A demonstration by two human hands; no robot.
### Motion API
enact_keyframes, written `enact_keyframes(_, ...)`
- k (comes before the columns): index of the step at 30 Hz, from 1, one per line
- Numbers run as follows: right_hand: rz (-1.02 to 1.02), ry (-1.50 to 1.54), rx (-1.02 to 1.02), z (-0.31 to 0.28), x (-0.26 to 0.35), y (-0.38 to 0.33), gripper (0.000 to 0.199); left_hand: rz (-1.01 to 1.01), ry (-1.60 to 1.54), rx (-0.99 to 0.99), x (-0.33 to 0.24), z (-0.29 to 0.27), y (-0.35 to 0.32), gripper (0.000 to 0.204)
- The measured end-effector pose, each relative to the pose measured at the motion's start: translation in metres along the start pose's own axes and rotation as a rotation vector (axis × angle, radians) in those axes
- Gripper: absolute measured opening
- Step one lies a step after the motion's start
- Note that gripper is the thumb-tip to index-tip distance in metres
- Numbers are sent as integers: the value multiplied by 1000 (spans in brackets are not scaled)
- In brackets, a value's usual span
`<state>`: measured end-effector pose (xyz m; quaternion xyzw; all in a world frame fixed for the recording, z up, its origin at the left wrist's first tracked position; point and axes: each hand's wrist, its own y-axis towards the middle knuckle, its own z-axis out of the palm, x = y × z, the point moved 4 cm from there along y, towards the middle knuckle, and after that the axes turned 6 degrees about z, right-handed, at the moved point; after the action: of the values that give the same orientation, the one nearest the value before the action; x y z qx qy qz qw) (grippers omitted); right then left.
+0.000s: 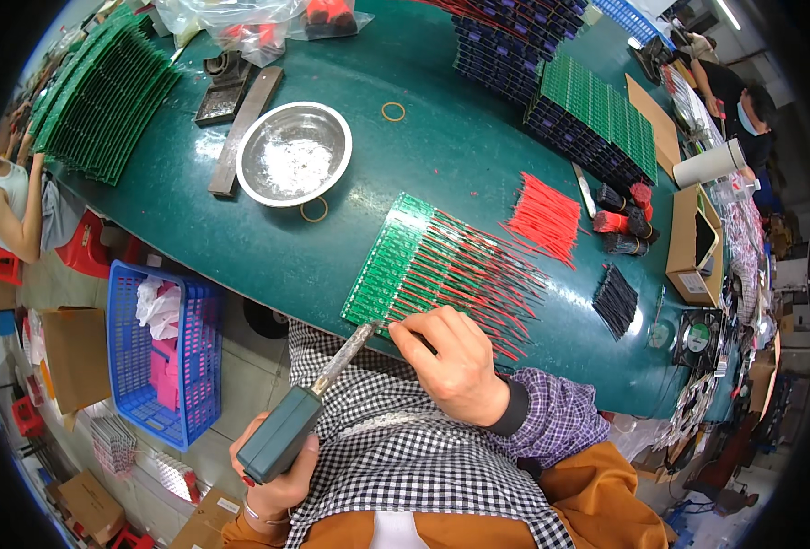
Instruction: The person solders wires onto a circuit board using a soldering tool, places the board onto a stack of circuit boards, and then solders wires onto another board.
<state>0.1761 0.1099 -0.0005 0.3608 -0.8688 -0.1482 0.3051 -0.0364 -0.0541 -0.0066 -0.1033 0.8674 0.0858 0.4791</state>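
Observation:
My left hand [284,487] is wrapped round the dark green handle of a soldering gun [283,434]. Its metal barrel slants up to the lower edge of a green circuit board panel [391,261]. Just right of the tip, my right hand [455,361] pinches what looks like a thin dark wire at the same edge, mostly hidden by my fingers. Rows of red and dark wires [478,274] fan out rightward from the panel across the table. Beyond them lie a pile of loose red wires [545,220] and a smaller pile of black wires [615,300].
A metal bowl [295,154] stands behind the panel, beside a flat metal bar [247,128]. Stacked boards rise at the far left [103,101] and far right [592,114]. Bundled wires [626,222] and a cardboard box [696,245] sit rightward. A blue crate [164,352] stands on the floor.

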Motion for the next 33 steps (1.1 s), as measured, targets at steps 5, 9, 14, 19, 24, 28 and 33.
enact_keyframes(5, -17, -17, 23, -1, 0, 0, 31, 85, -8, -65, 12, -1, -12, 24)
enact_keyframes(9, -13, -26, 29, 1, 0, -1, 31, 74, -9, -57, 16, -1, -16, 24)
enact_keyframes(14, 2, -17, -29, 2, 1, 0, 34, 29, -40, -92, 10, -2, -14, 27)
enact_keyframes(19, -33, -20, -11, -1, 4, -4, 31, 51, -10, -92, 10, -3, -18, 30)
enact_keyframes(24, -10, -8, 6, 2, 3, -5, 31, 23, -12, -85, 9, -3, -19, 30)
enact_keyframes(28, 29, 1, -33, -1, 3, -1, 32, 16, -17, -88, 9, -3, -18, 30)
enact_keyframes(33, 29, 3, -16, -1, 3, -2, 32, 51, -13, -101, 12, -1, -20, 30)
